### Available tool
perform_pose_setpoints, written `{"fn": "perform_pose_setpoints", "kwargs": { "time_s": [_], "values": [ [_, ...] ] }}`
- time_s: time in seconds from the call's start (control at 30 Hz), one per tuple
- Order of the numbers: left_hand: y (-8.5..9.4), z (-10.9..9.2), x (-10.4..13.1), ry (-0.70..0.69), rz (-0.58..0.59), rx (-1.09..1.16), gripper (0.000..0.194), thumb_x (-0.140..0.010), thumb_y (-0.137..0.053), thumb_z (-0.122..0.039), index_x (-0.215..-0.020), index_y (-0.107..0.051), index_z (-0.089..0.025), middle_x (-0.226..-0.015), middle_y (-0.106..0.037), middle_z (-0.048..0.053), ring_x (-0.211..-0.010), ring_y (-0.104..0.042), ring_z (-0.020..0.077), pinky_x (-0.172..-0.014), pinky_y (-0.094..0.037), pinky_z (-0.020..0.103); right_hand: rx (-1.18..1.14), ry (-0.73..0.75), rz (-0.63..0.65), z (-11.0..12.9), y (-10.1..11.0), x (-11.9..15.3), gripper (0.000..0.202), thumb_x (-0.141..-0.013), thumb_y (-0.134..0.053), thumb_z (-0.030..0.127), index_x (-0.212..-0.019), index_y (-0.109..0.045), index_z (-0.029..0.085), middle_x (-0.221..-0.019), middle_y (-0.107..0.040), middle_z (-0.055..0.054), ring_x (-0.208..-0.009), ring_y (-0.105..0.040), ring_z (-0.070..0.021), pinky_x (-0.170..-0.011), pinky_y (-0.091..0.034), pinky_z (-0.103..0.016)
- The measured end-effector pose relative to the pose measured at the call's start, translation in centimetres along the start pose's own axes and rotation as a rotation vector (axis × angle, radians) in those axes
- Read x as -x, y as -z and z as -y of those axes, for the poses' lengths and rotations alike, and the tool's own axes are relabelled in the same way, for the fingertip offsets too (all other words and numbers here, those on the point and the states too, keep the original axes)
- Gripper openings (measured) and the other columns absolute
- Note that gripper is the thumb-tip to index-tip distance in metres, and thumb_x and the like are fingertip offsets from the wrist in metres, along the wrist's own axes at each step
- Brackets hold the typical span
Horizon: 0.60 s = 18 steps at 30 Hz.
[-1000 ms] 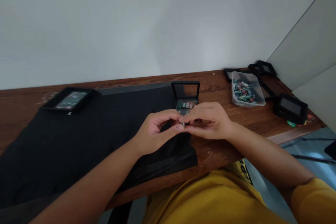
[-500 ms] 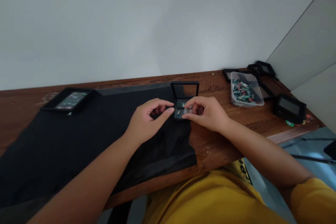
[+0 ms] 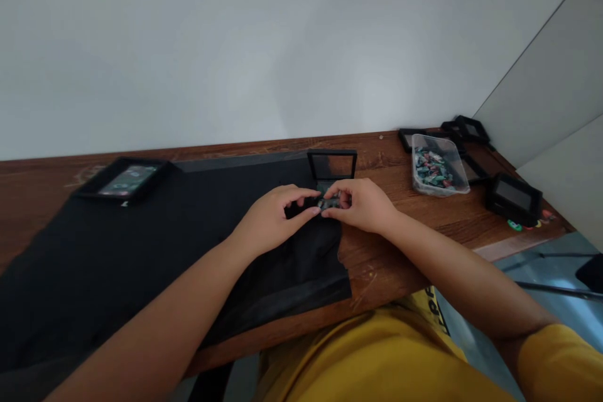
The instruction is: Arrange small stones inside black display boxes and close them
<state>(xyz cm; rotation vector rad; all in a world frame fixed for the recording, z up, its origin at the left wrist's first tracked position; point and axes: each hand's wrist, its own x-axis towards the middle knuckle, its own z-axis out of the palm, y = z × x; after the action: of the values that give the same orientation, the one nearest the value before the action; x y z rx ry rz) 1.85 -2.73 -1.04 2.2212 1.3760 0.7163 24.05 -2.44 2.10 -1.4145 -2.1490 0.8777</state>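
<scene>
A small black case (image 3: 332, 165) stands with its clear-windowed lid raised, near the right edge of the black cloth (image 3: 198, 251). Small green and pale wrapped pieces (image 3: 328, 202) lie in its lower half, partly covered by fingers. My left hand (image 3: 277, 217) is at the case's left side, thumb and fingertips curved in a pinch against the pieces. From the right, my right hand (image 3: 360, 204) closes its thumb and fingers round some of the same pieces. The fingertips of both hands nearly meet, and they hide most of the lower half.
A clear plastic tub (image 3: 438, 165) of wrapped pieces stands at the right, with several black cases (image 3: 514, 198) around it. Another black case (image 3: 125, 179) with pieces inside lies on the cloth at the left. A pale wall (image 3: 235, 44) rises behind the wooden table (image 3: 424, 220).
My left hand has moved slightly right, and my right hand slightly left. Their fingertips are closer together over the case. The view has shifted a little.
</scene>
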Motion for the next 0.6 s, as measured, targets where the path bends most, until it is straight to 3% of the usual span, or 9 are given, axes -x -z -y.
{"fn": "perform_pose_setpoints", "kwargs": {
  "time_s": [0.2,0.6],
  "values": [
    [0.0,0.0,0.0,-0.049,0.040,0.021,0.045,-0.093,-0.058,-0.055,-0.123,-0.077,-0.028,-0.086,-0.069,0.003,-0.078,-0.060,0.0208,-0.077,-0.050,0.034,-0.082,0.044,-0.008,-0.4,0.2,0.2,0.032,-0.076,-0.088,0.023,-0.104,-0.072,0.019,-0.064,-0.055,0.008,-0.060,-0.051,-0.0099,-0.062,-0.034,-0.024],
    [-0.1,-0.1,-0.1,-0.011,0.013,0.022,0.036,-0.089,-0.062,-0.054,-0.105,-0.080,-0.027,-0.079,-0.066,0.001,-0.069,-0.056,0.0183,-0.067,-0.046,0.031,-0.037,0.031,-0.048,-0.9,1.2,0.8,0.016,-0.082,-0.080,0.023,-0.095,-0.073,0.018,-0.062,-0.054,0.007,-0.060,-0.049,-0.0098,-0.063,-0.033,-0.024]
  ]
}}
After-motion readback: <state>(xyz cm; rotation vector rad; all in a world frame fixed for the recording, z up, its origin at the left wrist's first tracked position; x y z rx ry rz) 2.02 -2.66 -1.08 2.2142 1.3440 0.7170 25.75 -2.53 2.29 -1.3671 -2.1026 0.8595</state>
